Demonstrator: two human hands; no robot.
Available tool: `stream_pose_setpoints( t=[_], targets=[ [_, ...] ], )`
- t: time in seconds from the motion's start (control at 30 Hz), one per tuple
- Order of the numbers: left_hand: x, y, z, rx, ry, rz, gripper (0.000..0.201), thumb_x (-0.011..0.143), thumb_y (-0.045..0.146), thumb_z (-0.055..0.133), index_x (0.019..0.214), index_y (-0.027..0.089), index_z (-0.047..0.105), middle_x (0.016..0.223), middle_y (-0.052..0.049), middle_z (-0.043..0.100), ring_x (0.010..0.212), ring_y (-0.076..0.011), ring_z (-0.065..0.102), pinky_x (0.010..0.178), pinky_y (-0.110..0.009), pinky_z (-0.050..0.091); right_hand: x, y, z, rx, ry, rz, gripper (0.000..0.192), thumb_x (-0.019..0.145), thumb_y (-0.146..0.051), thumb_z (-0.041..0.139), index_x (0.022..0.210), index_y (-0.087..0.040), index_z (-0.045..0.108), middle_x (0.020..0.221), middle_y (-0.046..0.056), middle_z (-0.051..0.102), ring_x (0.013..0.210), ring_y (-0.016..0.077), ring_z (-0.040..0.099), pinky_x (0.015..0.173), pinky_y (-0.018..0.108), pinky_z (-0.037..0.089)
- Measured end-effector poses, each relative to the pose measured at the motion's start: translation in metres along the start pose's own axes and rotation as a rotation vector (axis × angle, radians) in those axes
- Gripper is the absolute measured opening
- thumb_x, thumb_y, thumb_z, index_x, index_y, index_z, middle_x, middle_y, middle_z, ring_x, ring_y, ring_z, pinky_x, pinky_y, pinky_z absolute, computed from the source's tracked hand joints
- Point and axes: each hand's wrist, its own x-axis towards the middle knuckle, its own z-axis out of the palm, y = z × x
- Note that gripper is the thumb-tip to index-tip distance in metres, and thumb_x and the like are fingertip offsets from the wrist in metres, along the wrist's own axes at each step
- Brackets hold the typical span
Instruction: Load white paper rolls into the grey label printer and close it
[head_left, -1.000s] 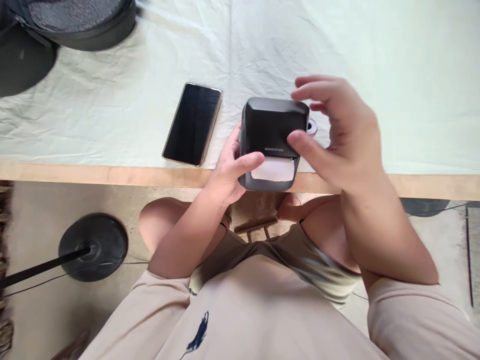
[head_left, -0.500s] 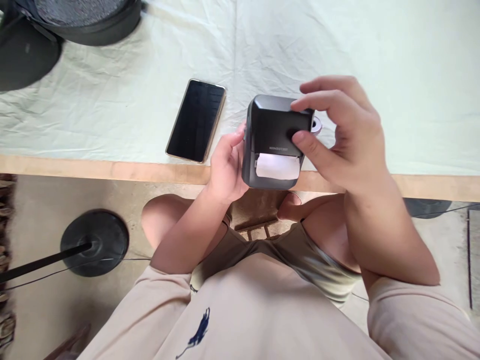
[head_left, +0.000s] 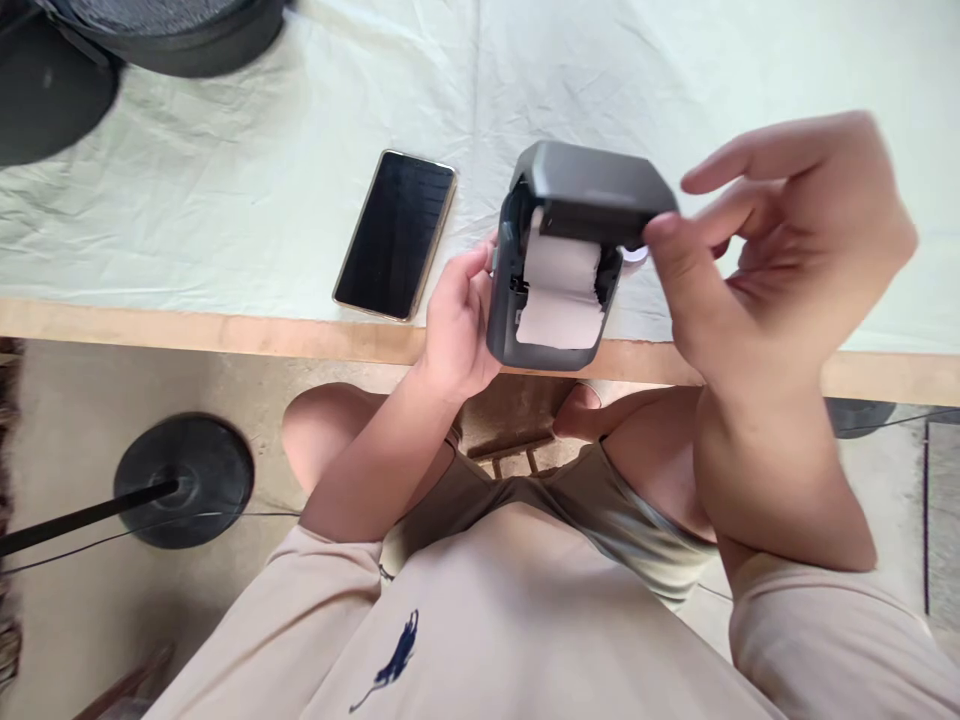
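Note:
A small black label printer point(head_left: 504, 320) is held over the table's near edge, its lid point(head_left: 596, 190) swung up and a white paper roll point(head_left: 561, 285) showing inside. My left hand point(head_left: 457, 325) grips the printer's left side. My right hand point(head_left: 780, 255) is at the lid's right corner, thumb tip touching it, fingers spread and a little blurred. A small white roll end point(head_left: 636, 258) peeks out behind the printer.
A black smartphone point(head_left: 396, 233) lies face up left of the printer on the pale cloth point(head_left: 225, 200). A wooden table edge point(head_left: 187, 330) runs across. Black bags point(head_left: 150, 30) sit at the far left. A round black stand base point(head_left: 184, 480) rests on the floor.
The printer's lid was shut and is now swung up, exposing the paper roll. My right hand has lifted and moved right with the lid. My left hand kept its hold.

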Motion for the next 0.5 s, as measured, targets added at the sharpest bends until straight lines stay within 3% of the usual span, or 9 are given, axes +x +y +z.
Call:
stream_pose_setpoints(
  t=[0.07, 0.13, 0.2, 0.27, 0.4, 0.5],
  targets=[
    [-0.001, 0.0, -0.001, 0.002, -0.057, 0.011, 0.032, 0.113, 0.049, 0.048, 0.103, 0.025, 0.067, 0.121, -0.008, 0.084, 0.16, -0.0359, 0.07, 0.124, -0.049, 0.065, 0.0, -0.004, 0.008, 0.081, 0.112, 0.04, 0.015, 0.112, -0.037, 0.076, 0.105, -0.027, 0.067, 0.087, -0.004, 0.059, 0.065, 0.0116, 0.069, 0.054, 0.031, 0.037],
    [-0.002, -0.001, -0.004, 0.018, -0.081, 0.034, 0.037, 0.111, 0.058, 0.055, 0.105, 0.024, 0.068, 0.125, -0.01, 0.083, 0.161, -0.0389, 0.069, 0.123, -0.05, 0.065, 0.002, -0.008, 0.01, 0.142, 0.092, 0.06, 0.018, 0.11, -0.037, 0.078, 0.103, -0.027, 0.064, 0.094, -0.002, 0.066, 0.084, 0.0181, 0.082, 0.055, 0.03, 0.045],
    [-0.003, -0.003, -0.006, 0.045, -0.09, 0.043, 0.042, 0.108, 0.065, 0.06, 0.107, 0.024, 0.07, 0.123, -0.01, 0.084, 0.159, -0.0414, 0.07, 0.122, -0.051, 0.065, 0.004, -0.009, 0.006, 0.116, -0.024, 0.069, 0.013, 0.106, -0.03, 0.078, 0.102, -0.027, 0.066, 0.1, -0.001, 0.076, 0.085, 0.0184, 0.083, 0.057, 0.031, 0.05],
    [-0.004, -0.004, -0.009, 0.07, -0.132, 0.053, 0.046, 0.101, 0.071, 0.07, 0.111, 0.026, 0.071, 0.121, -0.01, 0.086, 0.158, -0.0431, 0.07, 0.121, -0.051, 0.065, 0.007, -0.007, -0.003, 0.016, -0.224, 0.075, 0.009, 0.099, -0.022, 0.077, 0.104, -0.028, 0.071, 0.104, -0.001, 0.084, 0.07, 0.0153, 0.073, 0.06, 0.033, 0.053],
    [-0.007, -0.004, -0.01, 0.089, -0.212, 0.037, 0.05, 0.092, 0.067, 0.087, 0.117, 0.027, 0.07, 0.121, -0.009, 0.086, 0.154, -0.0429, 0.072, 0.119, -0.047, 0.065, 0.008, 0.002, -0.015, -0.248, -0.609, 0.12, 0.04, 0.092, -0.032, 0.082, 0.132, -0.035, 0.08, 0.102, 0.001, 0.086, 0.068, 0.0238, 0.066, 0.063, 0.041, 0.047],
    [-0.008, -0.002, -0.009, 0.121, -0.202, 0.012, 0.051, 0.087, 0.067, 0.091, 0.11, 0.027, 0.069, 0.119, -0.009, 0.086, 0.151, -0.0442, 0.074, 0.117, -0.047, 0.066, 0.007, 0.003, -0.014, -0.348, -0.656, 0.181, 0.046, 0.096, -0.042, 0.082, 0.142, -0.041, 0.078, 0.093, 0.003, 0.081, 0.072, 0.0294, 0.068, 0.067, 0.043, 0.048]
  ],
)
